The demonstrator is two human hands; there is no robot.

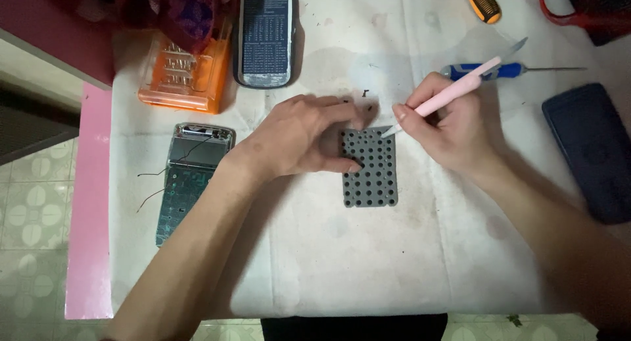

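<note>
A grey rubber keypad mat w/ rows of round holes (371, 173) is pinned flat on the white stained cloth (342, 262) by the left hand (302, 134), fingers pressed down on its upper-left corner. The right hand (447, 127) is clamped round a pink-handled craft knife (453, 91), blade tip touching the mat's top edge, just beside the left fingertips. An opened calculator body w/ green circuit board & loose wires (187, 177) lies left of the left wrist. An orange plastic bit case (184, 75) sits beyond it. A blue-handled screwdriver (506, 70) is seen just behind the right hand.

The left hand (305, 134) hides the grey keypad's (373, 177) upper-left corner.
</note>
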